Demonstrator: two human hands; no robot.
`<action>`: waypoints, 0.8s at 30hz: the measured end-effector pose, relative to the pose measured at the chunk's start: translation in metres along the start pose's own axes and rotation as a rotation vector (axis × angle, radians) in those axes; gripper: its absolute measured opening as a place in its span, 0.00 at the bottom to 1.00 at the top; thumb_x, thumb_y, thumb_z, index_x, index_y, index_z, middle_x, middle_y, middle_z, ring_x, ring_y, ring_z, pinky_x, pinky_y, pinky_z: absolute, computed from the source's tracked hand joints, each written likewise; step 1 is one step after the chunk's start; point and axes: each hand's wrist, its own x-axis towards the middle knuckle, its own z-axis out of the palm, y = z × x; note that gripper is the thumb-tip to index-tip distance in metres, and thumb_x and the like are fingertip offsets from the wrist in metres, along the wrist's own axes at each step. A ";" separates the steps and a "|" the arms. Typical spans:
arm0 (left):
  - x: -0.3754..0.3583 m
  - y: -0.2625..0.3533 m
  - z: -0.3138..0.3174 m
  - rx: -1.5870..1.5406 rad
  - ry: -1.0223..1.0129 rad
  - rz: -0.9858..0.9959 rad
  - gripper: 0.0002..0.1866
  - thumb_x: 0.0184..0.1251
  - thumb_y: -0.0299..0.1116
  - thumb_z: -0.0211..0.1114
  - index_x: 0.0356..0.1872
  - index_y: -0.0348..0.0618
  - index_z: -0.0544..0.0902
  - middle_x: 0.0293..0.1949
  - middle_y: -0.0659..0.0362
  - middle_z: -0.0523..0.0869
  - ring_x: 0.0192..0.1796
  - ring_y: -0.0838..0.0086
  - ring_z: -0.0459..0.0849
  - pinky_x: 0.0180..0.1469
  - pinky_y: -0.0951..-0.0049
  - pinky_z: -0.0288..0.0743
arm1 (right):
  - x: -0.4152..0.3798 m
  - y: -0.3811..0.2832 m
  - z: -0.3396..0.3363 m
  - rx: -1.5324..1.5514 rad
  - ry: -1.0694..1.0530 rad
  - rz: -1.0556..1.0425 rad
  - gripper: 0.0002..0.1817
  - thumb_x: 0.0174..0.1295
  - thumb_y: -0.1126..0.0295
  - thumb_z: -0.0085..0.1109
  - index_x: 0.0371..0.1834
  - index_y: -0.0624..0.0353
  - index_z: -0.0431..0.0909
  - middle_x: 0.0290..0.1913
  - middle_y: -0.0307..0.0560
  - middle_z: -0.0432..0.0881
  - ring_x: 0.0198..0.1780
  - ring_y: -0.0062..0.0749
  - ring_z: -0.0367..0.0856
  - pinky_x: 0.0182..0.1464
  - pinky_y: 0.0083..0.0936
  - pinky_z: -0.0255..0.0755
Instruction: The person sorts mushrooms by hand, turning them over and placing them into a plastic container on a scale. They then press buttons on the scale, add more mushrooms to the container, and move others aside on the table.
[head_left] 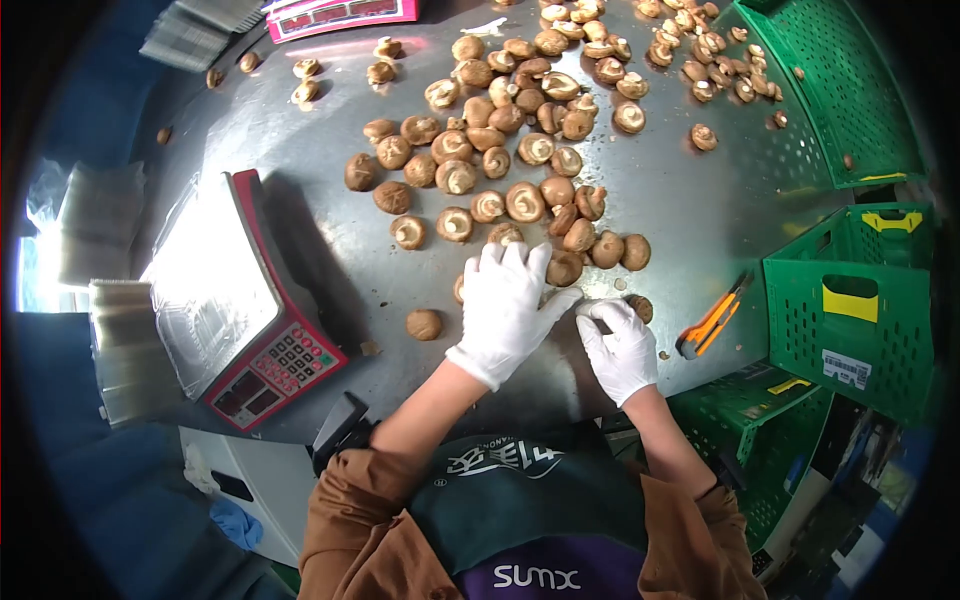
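My left hand [510, 315], in a white glove, lies palm down over the near edge of the mushroom pile, fingers stretched forward and thumb out to the right. Its fingertips reach a brown mushroom [506, 233], and another mushroom [564, 268] sits beside its forefinger. Close by on the right is my right hand [618, 350], also gloved, its fingers curled inward; whatever may be in them is hidden. A mushroom [641, 308] partly shows just behind its knuckles. One single mushroom [424, 324] rests on the metal table [700, 230] left of my left hand.
A red-framed scale [285, 365] stands at left, with stacked clear plastic trays [125, 350] beside it. An orange utility knife [712, 322] lies right of my hands. Green crates [850, 330] line the right edge. A second pink scale [340, 15] is at the back.
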 end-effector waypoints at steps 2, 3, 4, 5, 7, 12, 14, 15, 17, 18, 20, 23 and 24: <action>0.012 0.001 0.019 0.070 -0.117 -0.005 0.26 0.54 0.44 0.74 0.52 0.46 0.78 0.41 0.54 0.79 0.48 0.56 0.75 0.49 0.57 0.68 | -0.002 0.007 -0.003 -0.018 0.019 -0.008 0.04 0.63 0.71 0.63 0.38 0.57 0.80 0.39 0.46 0.84 0.40 0.40 0.84 0.43 0.29 0.77; 0.016 0.001 0.024 0.109 -0.177 -0.006 0.27 0.53 0.45 0.74 0.52 0.46 0.78 0.42 0.55 0.79 0.48 0.56 0.74 0.50 0.57 0.67 | -0.003 0.009 -0.005 -0.015 0.032 0.000 0.04 0.62 0.72 0.63 0.39 0.58 0.80 0.39 0.46 0.84 0.40 0.40 0.84 0.43 0.29 0.77; 0.015 0.003 0.025 0.013 -0.128 0.009 0.28 0.52 0.44 0.74 0.53 0.45 0.77 0.42 0.54 0.78 0.48 0.57 0.74 0.50 0.58 0.67 | -0.002 0.012 -0.007 -0.010 0.045 0.009 0.04 0.62 0.73 0.63 0.39 0.58 0.80 0.40 0.46 0.84 0.40 0.40 0.84 0.44 0.29 0.77; 0.012 0.005 0.021 -0.080 -0.081 0.023 0.28 0.52 0.42 0.74 0.54 0.44 0.77 0.42 0.54 0.78 0.47 0.57 0.74 0.50 0.59 0.66 | -0.001 0.015 -0.010 -0.003 0.073 -0.009 0.04 0.62 0.74 0.62 0.39 0.58 0.80 0.40 0.46 0.84 0.41 0.40 0.84 0.44 0.29 0.77; 0.008 0.000 0.000 -0.413 -0.194 0.043 0.30 0.58 0.34 0.72 0.62 0.41 0.73 0.50 0.56 0.79 0.52 0.62 0.75 0.58 0.61 0.68 | 0.007 0.015 -0.019 0.022 0.069 0.037 0.03 0.63 0.75 0.61 0.39 0.58 0.80 0.40 0.46 0.84 0.40 0.38 0.84 0.44 0.28 0.77; -0.015 -0.020 -0.027 -1.652 -0.562 -0.378 0.31 0.70 0.25 0.62 0.73 0.41 0.63 0.72 0.58 0.66 0.73 0.70 0.64 0.72 0.68 0.60 | 0.030 0.012 -0.019 0.181 0.117 0.129 0.07 0.63 0.76 0.62 0.43 0.58 0.81 0.39 0.41 0.83 0.38 0.27 0.82 0.43 0.24 0.75; -0.020 -0.023 -0.033 -1.694 -0.550 -0.417 0.31 0.70 0.26 0.62 0.73 0.39 0.63 0.73 0.58 0.65 0.74 0.69 0.63 0.73 0.67 0.60 | 0.037 0.021 -0.011 0.180 0.172 0.059 0.10 0.63 0.77 0.63 0.47 0.57 0.81 0.38 0.40 0.83 0.37 0.23 0.81 0.42 0.21 0.75; -0.020 -0.024 -0.036 -1.713 -0.533 -0.401 0.31 0.70 0.26 0.61 0.73 0.38 0.62 0.73 0.57 0.63 0.75 0.69 0.61 0.73 0.68 0.59 | 0.039 0.022 -0.010 0.188 0.176 0.072 0.11 0.63 0.77 0.63 0.48 0.57 0.81 0.39 0.40 0.83 0.38 0.23 0.81 0.42 0.21 0.75; -0.023 -0.025 -0.036 -1.758 -0.483 -0.429 0.33 0.69 0.28 0.64 0.73 0.37 0.62 0.71 0.56 0.66 0.73 0.68 0.65 0.70 0.65 0.64 | 0.044 0.021 -0.010 0.215 0.191 0.092 0.13 0.63 0.77 0.62 0.50 0.56 0.81 0.40 0.41 0.83 0.39 0.24 0.81 0.44 0.22 0.75; -0.024 -0.025 -0.036 -1.783 -0.458 -0.442 0.33 0.69 0.29 0.65 0.73 0.37 0.62 0.70 0.55 0.67 0.71 0.67 0.67 0.69 0.64 0.66 | 0.046 0.021 -0.008 0.237 0.203 0.098 0.14 0.63 0.77 0.62 0.51 0.56 0.81 0.41 0.41 0.82 0.39 0.24 0.81 0.44 0.23 0.75; -0.026 -0.028 -0.035 -1.803 -0.450 -0.471 0.34 0.67 0.30 0.66 0.72 0.39 0.63 0.69 0.54 0.68 0.71 0.64 0.68 0.67 0.61 0.69 | 0.051 0.023 -0.008 0.191 0.210 0.071 0.15 0.61 0.78 0.63 0.52 0.55 0.81 0.42 0.41 0.82 0.40 0.27 0.81 0.46 0.24 0.76; -0.033 -0.034 -0.040 -1.957 -0.401 -0.553 0.36 0.64 0.35 0.68 0.72 0.41 0.63 0.69 0.52 0.69 0.71 0.60 0.68 0.64 0.58 0.70 | 0.061 0.019 -0.011 0.054 0.143 0.105 0.20 0.57 0.73 0.66 0.55 0.53 0.81 0.47 0.43 0.83 0.47 0.38 0.80 0.53 0.33 0.74; -0.034 -0.037 -0.043 -2.024 -0.379 -0.590 0.37 0.64 0.37 0.68 0.72 0.41 0.64 0.69 0.51 0.69 0.71 0.59 0.67 0.64 0.57 0.71 | 0.065 0.017 -0.010 -0.126 0.130 0.015 0.21 0.57 0.70 0.66 0.56 0.52 0.80 0.49 0.42 0.82 0.50 0.38 0.79 0.56 0.35 0.71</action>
